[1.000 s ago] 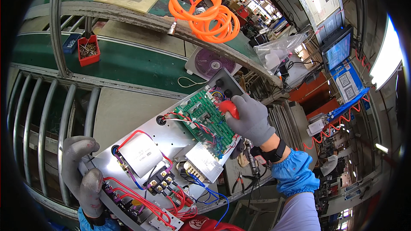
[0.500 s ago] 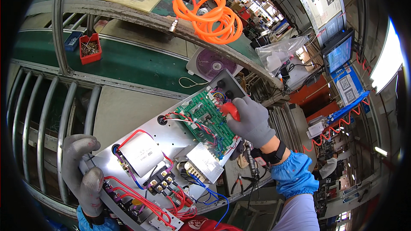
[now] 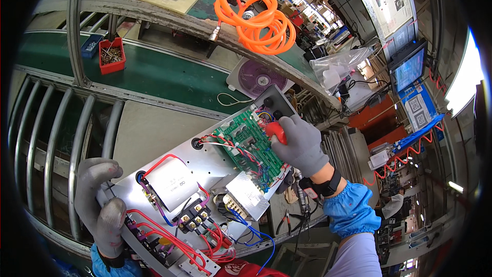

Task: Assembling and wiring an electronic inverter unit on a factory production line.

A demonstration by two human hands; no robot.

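A metal electrical chassis (image 3: 148, 187) lies slantwise in front of me. It carries a green circuit board (image 3: 241, 141), a white cylindrical capacitor (image 3: 171, 187), a black terminal block (image 3: 195, 214), a transformer (image 3: 246, 195) and red, blue and white wires. My left hand (image 3: 102, 210), in a grey glove, curls around the chassis's near left end wall. Over the far right end of the board, my gloved right hand (image 3: 302, 143) is closed on a red rounded object (image 3: 275, 132). The glove hides most of that object, so I cannot tell its kind.
Metal rollers (image 3: 61, 149) run along the left, with a green conveyor belt (image 3: 159, 82) behind. On it stand a red bin of screws (image 3: 111, 56) and a blue bin (image 3: 91, 45). An orange coiled hose (image 3: 256, 20) hangs ahead. Pliers (image 3: 288, 221) lie right of the chassis.
The whole view has shifted slightly, with the background moving a little to the right. Both hands keep their places on the chassis and the red object.
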